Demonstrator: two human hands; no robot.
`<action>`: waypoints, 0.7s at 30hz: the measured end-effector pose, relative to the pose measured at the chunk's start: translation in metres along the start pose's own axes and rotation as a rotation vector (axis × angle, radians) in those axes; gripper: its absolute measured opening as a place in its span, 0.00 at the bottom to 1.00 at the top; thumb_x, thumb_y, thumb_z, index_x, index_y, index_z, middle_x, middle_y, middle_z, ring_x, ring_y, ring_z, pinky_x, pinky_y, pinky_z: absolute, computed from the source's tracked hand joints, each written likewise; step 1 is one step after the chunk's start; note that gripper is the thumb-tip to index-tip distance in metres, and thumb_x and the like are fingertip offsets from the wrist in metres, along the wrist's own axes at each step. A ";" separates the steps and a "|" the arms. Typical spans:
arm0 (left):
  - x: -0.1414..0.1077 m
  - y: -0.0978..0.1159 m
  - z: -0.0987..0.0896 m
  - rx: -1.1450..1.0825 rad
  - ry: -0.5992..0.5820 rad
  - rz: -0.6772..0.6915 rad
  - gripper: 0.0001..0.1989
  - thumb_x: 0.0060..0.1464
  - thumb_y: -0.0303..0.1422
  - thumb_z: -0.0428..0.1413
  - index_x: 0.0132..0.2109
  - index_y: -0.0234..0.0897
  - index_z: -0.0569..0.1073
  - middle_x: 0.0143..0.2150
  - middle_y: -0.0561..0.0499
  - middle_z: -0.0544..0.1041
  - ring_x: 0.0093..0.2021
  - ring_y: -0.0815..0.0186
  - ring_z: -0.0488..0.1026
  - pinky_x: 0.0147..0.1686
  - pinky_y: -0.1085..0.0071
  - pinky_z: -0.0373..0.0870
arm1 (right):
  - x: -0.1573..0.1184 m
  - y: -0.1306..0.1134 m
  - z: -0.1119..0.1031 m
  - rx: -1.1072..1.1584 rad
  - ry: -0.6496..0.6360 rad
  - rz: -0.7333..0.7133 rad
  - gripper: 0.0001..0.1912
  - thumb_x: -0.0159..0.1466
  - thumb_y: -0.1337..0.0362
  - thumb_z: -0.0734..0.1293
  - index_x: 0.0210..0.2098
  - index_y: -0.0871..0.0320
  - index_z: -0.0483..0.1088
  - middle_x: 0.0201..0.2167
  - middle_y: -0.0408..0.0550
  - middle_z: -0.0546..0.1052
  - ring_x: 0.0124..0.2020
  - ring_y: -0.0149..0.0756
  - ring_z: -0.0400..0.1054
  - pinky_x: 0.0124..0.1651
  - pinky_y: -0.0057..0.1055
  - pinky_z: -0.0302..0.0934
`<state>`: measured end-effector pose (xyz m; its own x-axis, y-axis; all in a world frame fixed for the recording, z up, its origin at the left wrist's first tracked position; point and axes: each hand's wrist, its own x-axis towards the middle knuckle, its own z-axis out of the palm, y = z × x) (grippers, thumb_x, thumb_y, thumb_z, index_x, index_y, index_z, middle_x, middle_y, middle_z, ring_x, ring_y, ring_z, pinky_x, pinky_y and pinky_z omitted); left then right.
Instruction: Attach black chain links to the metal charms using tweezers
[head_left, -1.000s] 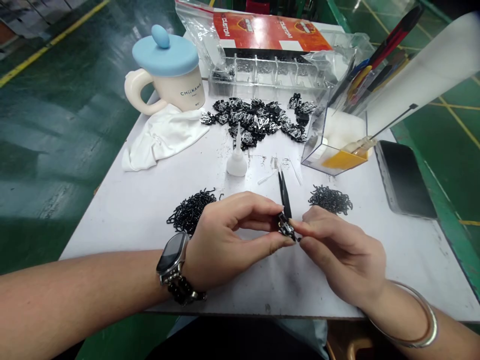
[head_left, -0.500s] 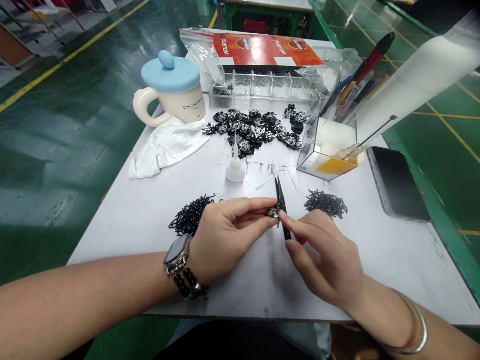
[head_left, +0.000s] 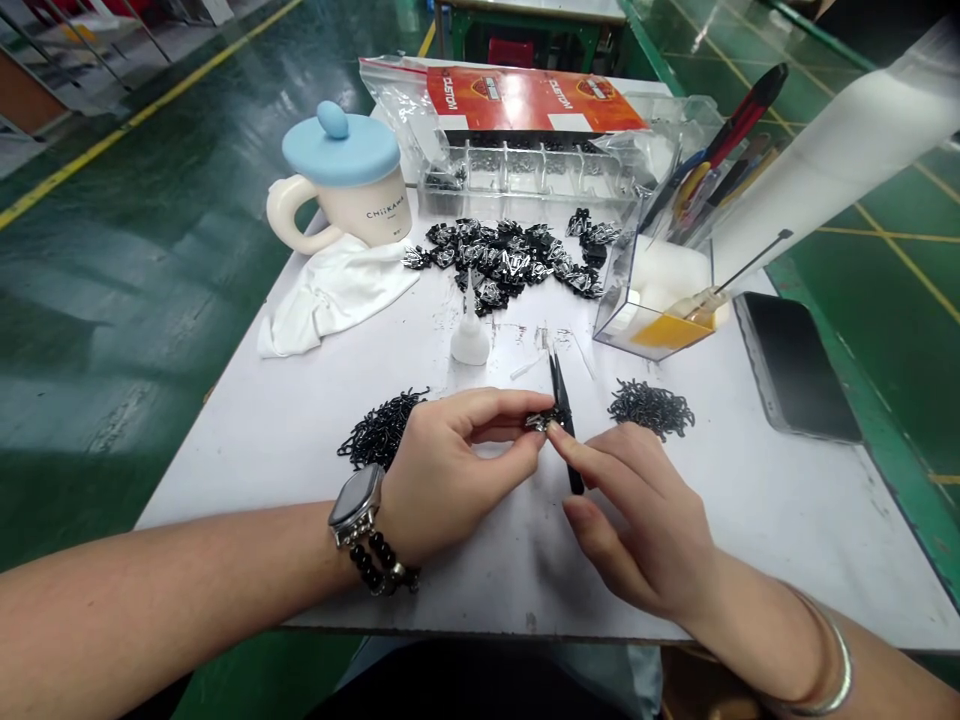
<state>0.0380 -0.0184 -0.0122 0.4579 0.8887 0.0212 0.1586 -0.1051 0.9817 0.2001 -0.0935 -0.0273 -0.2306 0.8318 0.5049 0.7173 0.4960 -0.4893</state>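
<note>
Left hand (head_left: 450,465) fingers pinch a small metal clip (head_left: 538,421); right hand (head_left: 645,520), at its 3 o'clock, grips black tweezers (head_left: 564,415).

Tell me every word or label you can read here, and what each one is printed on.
"CHIIKAWA": on the side of the cream mug with the blue lid.
"CUSTOM": on the orange card inside the clear zip bag, printed twice, sideways.
Round emblems on the same card: too small to read.
A small line under the mug's name: too blurred to read.
Watch face: dark, no text visible.
</note>
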 end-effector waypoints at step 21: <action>0.010 -0.002 -0.008 -0.226 -0.081 -0.275 0.34 0.44 0.28 0.63 0.60 0.35 0.64 0.40 0.47 0.80 0.39 0.65 0.78 0.45 0.74 0.76 | 0.019 0.036 -0.045 -0.231 0.504 0.210 0.19 0.59 0.67 0.65 0.51 0.55 0.69 0.34 0.51 0.67 0.36 0.38 0.62 0.40 0.40 0.58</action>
<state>0.0355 -0.0058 -0.0122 0.4945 0.8307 -0.2559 0.0928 0.2423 0.9657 0.2514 -0.0714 -0.0031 0.2322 0.6569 0.7173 0.8513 0.2195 -0.4766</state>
